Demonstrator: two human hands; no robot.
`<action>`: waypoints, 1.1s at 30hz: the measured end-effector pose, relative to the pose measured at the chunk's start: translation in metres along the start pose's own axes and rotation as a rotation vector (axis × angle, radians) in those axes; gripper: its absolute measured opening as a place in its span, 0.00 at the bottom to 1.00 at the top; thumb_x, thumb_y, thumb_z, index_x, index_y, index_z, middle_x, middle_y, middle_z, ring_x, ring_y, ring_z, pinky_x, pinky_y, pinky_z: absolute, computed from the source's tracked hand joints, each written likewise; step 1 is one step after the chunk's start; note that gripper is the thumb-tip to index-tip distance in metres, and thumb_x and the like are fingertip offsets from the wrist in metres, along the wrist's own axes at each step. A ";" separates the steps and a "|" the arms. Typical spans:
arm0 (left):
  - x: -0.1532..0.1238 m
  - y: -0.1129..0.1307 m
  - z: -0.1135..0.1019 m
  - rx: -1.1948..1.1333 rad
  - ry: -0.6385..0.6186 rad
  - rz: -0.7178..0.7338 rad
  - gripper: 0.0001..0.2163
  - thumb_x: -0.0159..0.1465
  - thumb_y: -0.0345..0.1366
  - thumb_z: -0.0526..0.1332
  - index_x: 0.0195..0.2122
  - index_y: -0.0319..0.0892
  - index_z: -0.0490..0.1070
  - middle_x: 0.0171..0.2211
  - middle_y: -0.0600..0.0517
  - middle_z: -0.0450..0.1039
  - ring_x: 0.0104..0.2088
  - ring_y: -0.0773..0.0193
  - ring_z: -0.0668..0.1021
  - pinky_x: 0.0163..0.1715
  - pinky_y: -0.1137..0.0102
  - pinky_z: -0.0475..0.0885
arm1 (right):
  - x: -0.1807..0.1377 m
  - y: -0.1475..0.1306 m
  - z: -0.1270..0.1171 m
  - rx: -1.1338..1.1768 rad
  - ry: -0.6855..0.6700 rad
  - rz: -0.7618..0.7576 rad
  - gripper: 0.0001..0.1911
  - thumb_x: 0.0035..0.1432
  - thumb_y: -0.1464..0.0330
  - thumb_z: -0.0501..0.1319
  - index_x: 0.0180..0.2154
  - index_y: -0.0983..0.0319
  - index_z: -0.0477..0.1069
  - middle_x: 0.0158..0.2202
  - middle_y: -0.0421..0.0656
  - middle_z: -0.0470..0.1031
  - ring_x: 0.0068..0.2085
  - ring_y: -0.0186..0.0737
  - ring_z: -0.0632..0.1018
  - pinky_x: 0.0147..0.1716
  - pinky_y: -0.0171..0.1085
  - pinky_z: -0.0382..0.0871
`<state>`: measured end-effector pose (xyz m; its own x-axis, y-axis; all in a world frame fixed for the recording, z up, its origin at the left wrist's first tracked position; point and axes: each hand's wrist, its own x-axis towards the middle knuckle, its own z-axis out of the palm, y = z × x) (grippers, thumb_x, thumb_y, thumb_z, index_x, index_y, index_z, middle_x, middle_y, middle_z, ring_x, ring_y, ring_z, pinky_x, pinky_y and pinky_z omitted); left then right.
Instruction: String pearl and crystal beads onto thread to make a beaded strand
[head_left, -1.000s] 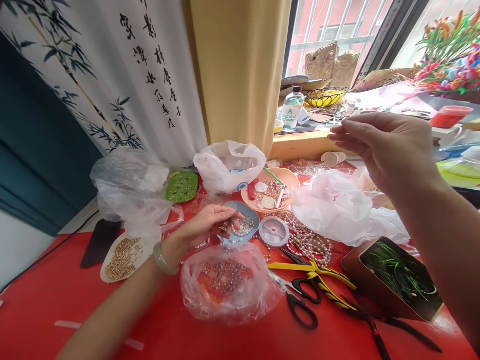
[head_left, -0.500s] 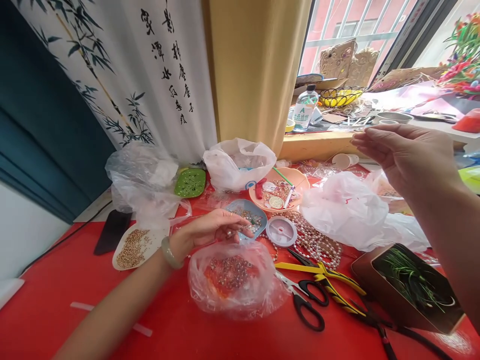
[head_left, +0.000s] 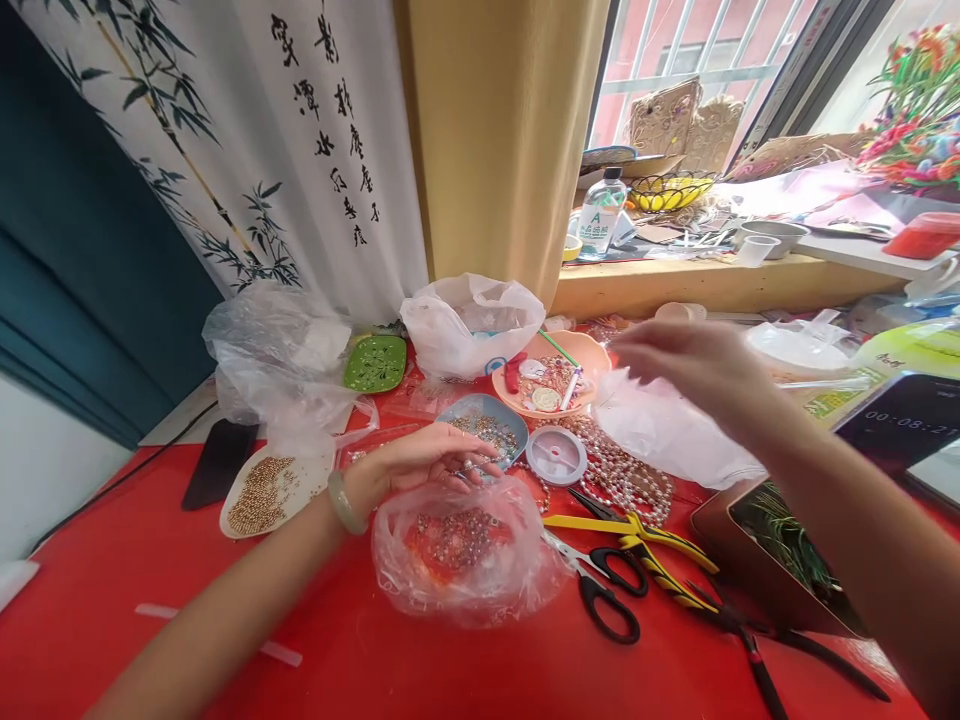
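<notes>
My left hand [head_left: 427, 460] is by the far edge of a clear bag [head_left: 521, 565] of beads [head_left: 454, 537], near a blue dish [head_left: 469, 405]. My blurry right hand [head_left: 686, 365] is up on the right, by a white bag [head_left: 667, 430].

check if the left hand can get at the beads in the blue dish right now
Probably yes: the left hand sits by the near edge of the blue dish, and the beads lie uncovered, with nothing seen in the way.
</notes>
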<state>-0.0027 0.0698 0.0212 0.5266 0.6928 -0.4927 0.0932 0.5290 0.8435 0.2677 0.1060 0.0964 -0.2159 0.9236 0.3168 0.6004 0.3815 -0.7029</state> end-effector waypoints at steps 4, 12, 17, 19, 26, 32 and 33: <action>0.003 -0.001 0.000 0.012 0.006 -0.026 0.15 0.52 0.39 0.64 0.38 0.37 0.75 0.37 0.45 0.75 0.31 0.67 0.75 0.31 0.72 0.69 | -0.014 0.009 0.040 -0.317 -0.345 -0.073 0.09 0.53 0.70 0.55 0.29 0.63 0.74 0.28 0.42 0.77 0.28 0.34 0.74 0.28 0.32 0.64; 0.006 -0.003 0.001 0.086 0.031 -0.009 0.15 0.52 0.38 0.64 0.38 0.36 0.74 0.38 0.43 0.75 0.28 0.67 0.75 0.28 0.73 0.70 | -0.021 0.050 0.077 -0.546 -0.495 0.013 0.09 0.55 0.72 0.56 0.27 0.66 0.73 0.28 0.45 0.75 0.30 0.37 0.74 0.30 0.34 0.65; 0.006 0.000 0.005 0.100 0.029 -0.010 0.16 0.52 0.39 0.64 0.39 0.35 0.74 0.40 0.42 0.75 0.28 0.67 0.76 0.28 0.73 0.71 | -0.024 0.062 0.076 -0.586 -0.547 0.037 0.13 0.60 0.65 0.54 0.46 0.63 0.66 0.46 0.46 0.68 0.41 0.38 0.73 0.39 0.42 0.69; 0.006 0.002 0.005 0.095 0.029 -0.010 0.16 0.53 0.39 0.64 0.40 0.35 0.74 0.40 0.41 0.75 0.30 0.66 0.76 0.28 0.73 0.71 | -0.023 0.063 0.073 -0.578 -0.517 0.004 0.09 0.58 0.69 0.56 0.38 0.65 0.71 0.38 0.46 0.73 0.36 0.39 0.74 0.35 0.38 0.69; 0.008 -0.001 -0.001 -0.029 -0.034 -0.028 0.15 0.59 0.39 0.58 0.42 0.34 0.72 0.41 0.40 0.74 0.34 0.64 0.77 0.34 0.70 0.71 | -0.024 0.036 0.069 -0.457 -0.290 -0.209 0.12 0.57 0.74 0.52 0.35 0.64 0.75 0.34 0.47 0.77 0.35 0.42 0.76 0.32 0.36 0.65; 0.009 -0.002 0.004 -0.187 -0.122 -0.006 0.19 0.63 0.45 0.50 0.38 0.34 0.71 0.34 0.43 0.75 0.34 0.61 0.77 0.38 0.66 0.69 | -0.044 -0.004 0.094 -0.299 -0.222 -0.456 0.12 0.61 0.69 0.51 0.40 0.62 0.72 0.38 0.45 0.76 0.38 0.37 0.75 0.37 0.35 0.67; 0.010 -0.002 0.005 -0.211 -0.124 0.007 0.19 0.63 0.46 0.49 0.36 0.35 0.71 0.31 0.45 0.75 0.32 0.63 0.77 0.37 0.68 0.69 | -0.047 -0.007 0.099 -0.258 -0.217 -0.528 0.11 0.60 0.68 0.52 0.41 0.62 0.72 0.38 0.45 0.76 0.38 0.38 0.75 0.37 0.35 0.67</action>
<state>0.0064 0.0733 0.0158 0.6272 0.6386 -0.4459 -0.0829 0.6239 0.7771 0.1973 0.0635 0.0235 -0.6697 0.6100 0.4236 0.5306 0.7921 -0.3016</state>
